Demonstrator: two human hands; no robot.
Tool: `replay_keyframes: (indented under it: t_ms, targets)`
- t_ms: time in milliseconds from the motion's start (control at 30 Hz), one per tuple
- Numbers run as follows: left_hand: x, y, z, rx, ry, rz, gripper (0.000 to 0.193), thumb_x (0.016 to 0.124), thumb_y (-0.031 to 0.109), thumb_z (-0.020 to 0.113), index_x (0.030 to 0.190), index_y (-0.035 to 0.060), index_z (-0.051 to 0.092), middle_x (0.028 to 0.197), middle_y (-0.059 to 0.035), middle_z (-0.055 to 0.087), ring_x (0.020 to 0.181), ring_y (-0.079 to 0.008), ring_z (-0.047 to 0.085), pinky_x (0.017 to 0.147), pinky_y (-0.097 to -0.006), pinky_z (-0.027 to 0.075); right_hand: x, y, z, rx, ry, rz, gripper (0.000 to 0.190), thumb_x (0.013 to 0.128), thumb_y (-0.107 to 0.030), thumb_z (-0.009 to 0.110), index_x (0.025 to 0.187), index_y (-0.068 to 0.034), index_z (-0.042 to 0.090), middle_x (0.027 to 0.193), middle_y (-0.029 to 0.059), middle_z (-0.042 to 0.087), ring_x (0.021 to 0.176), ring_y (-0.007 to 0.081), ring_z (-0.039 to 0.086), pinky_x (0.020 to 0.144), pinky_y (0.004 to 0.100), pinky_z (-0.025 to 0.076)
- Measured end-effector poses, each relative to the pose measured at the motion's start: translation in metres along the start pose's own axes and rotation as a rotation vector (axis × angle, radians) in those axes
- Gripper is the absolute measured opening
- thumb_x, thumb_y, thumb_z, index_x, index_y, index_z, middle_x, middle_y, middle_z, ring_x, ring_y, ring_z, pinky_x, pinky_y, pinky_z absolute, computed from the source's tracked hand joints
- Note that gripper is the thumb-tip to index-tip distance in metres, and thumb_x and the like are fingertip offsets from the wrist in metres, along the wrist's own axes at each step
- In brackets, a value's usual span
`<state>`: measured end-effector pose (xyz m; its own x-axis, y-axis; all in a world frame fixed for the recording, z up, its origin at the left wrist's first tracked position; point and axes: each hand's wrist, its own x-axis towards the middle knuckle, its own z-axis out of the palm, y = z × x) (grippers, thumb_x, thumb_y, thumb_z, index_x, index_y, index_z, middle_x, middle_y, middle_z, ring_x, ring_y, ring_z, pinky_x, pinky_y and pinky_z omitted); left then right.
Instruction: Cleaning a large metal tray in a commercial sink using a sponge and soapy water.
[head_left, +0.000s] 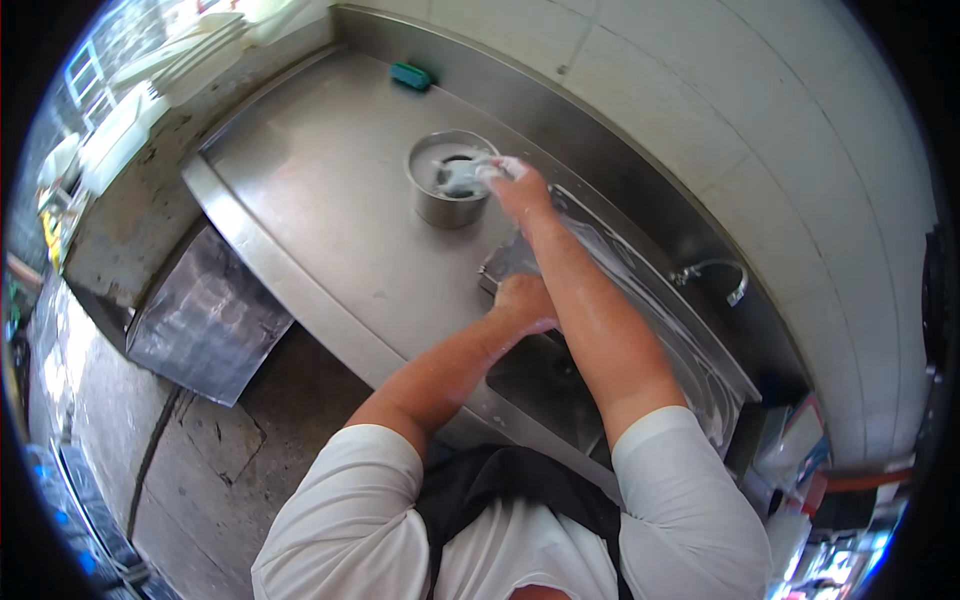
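Observation:
My right hand (523, 189) holds a blurred, foamy whitish scrubber (469, 176) over the mouth of a round stainless steel pot (450, 212). Whitish soapy liquid shows inside the pot, which stands on the steel counter. Closer to me, my left hand (526, 301) grips the near side of a large, flat metal tray or sheet (694, 367) streaked with suds. My right forearm crosses above it and hides its middle. The tray lies slantwise over the sink basin (540, 382), part of which shows dark below my left hand.
A green scrubbing sponge (410, 76) lies by the backsplash of the steel counter (315, 180). A curved faucet (720, 271) sticks out at the right. Under the counter's left end stands a metal sheet or box (214, 322). White plastic containers (124, 135) line a ledge at upper left.

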<state>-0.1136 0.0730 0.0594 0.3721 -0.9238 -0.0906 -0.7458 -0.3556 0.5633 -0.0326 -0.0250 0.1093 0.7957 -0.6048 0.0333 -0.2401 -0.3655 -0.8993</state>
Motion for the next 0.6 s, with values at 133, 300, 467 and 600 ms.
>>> replay_keyframes:
  t_ms: [133,300,467,600]
  targets:
    - [0.005,0.003,0.013,0.169,0.013,0.082,0.057,0.086,0.060,0.060,0.106,0.0082,0.074,0.100,-0.0148,0.074,0.096,-0.0313,0.071,0.084,-0.0466,0.054,-0.060,0.088,-0.091,-0.363,0.215,-0.160,0.044,0.083,-0.032,0.074,0.119,-0.006,0.069,0.118,0.0185,0.069,0.112,0.0338,0.066,0.096,0.0400,0.050]
    - [0.003,0.046,0.063,0.126,0.096,0.300,0.064,0.084,0.067,0.060,0.104,0.0081,0.074,0.091,-0.0140,0.073,0.089,-0.0289,0.071,0.083,-0.0409,0.053,-0.124,0.189,-0.236,-0.653,0.611,0.294,0.057,0.083,-0.034,0.073,0.130,-0.003,0.062,0.128,0.0197,0.064,0.122,0.0362,0.059,0.104,0.0429,0.046]
    - [0.010,0.094,0.109,0.181,0.041,0.586,0.060,0.082,0.065,0.066,0.095,0.0069,0.072,0.083,-0.0095,0.070,0.082,-0.0293,0.070,0.078,-0.0412,0.054,-0.130,0.232,-0.310,-0.781,0.660,0.475,0.068,0.086,-0.047,0.068,0.137,-0.003,0.056,0.138,0.0186,0.058,0.131,0.0351,0.052,0.107,0.0464,0.043]
    - [0.013,0.097,0.121,0.188,0.110,0.520,0.057,0.079,0.064,0.069,0.088,0.0084,0.070,0.078,-0.0075,0.069,0.076,-0.0265,0.070,0.073,-0.0394,0.054,-0.101,0.240,-0.323,-0.786,0.662,0.515,0.073,0.088,-0.055,0.062,0.139,-0.002,0.055,0.140,0.0185,0.055,0.132,0.0355,0.051,0.107,0.0483,0.043]
